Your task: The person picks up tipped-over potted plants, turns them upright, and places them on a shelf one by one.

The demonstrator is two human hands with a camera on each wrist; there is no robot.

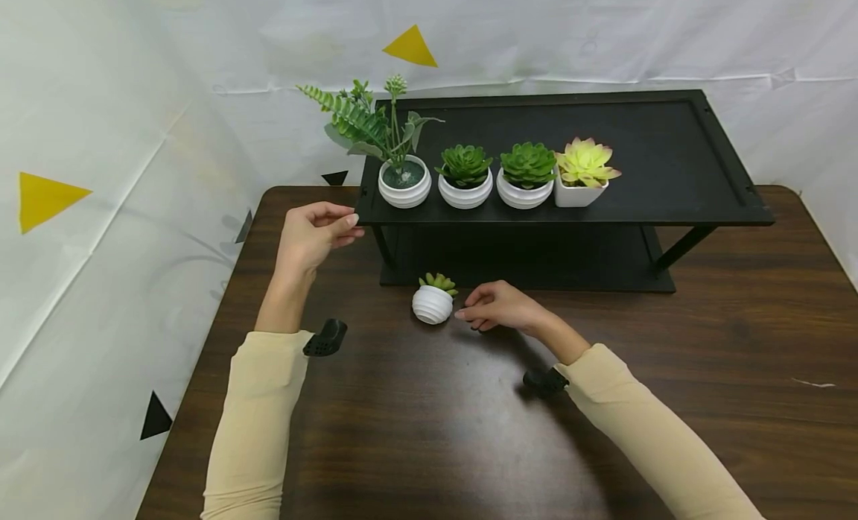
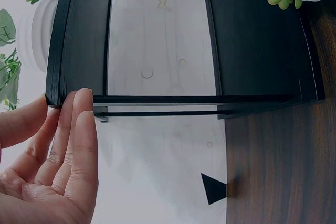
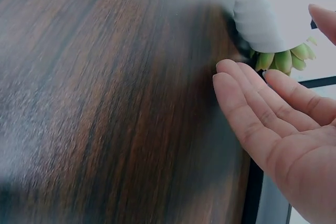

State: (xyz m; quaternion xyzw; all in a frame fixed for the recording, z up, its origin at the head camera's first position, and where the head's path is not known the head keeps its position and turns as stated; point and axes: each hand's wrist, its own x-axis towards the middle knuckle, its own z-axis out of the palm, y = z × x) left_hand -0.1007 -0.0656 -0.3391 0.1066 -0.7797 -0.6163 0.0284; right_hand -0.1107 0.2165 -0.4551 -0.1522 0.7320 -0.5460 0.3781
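My left hand (image 1: 310, 233) pinches the front left corner of a black two-tier shelf (image 1: 657, 155), thumb on the top board and fingers beneath it. In front of the lower board, on the table, a small succulent in a ribbed white pot (image 1: 432, 305) leans slightly. Just to its right is my right hand (image 1: 504, 309), fingers loosely bent and holding nothing. The right wrist view shows the fingertips close to the pot (image 3: 260, 22) and its plump green leaves (image 3: 283, 61).
Along the top board's front stand a tall leafy plant in a white pot (image 1: 405, 183), two green succulents (image 1: 466, 167) (image 1: 527, 165) and a yellow-green succulent (image 1: 583, 164) in a square pot. The dark wooden table (image 1: 402, 430) meets white sheeting (image 1: 536, 36) behind and at left.
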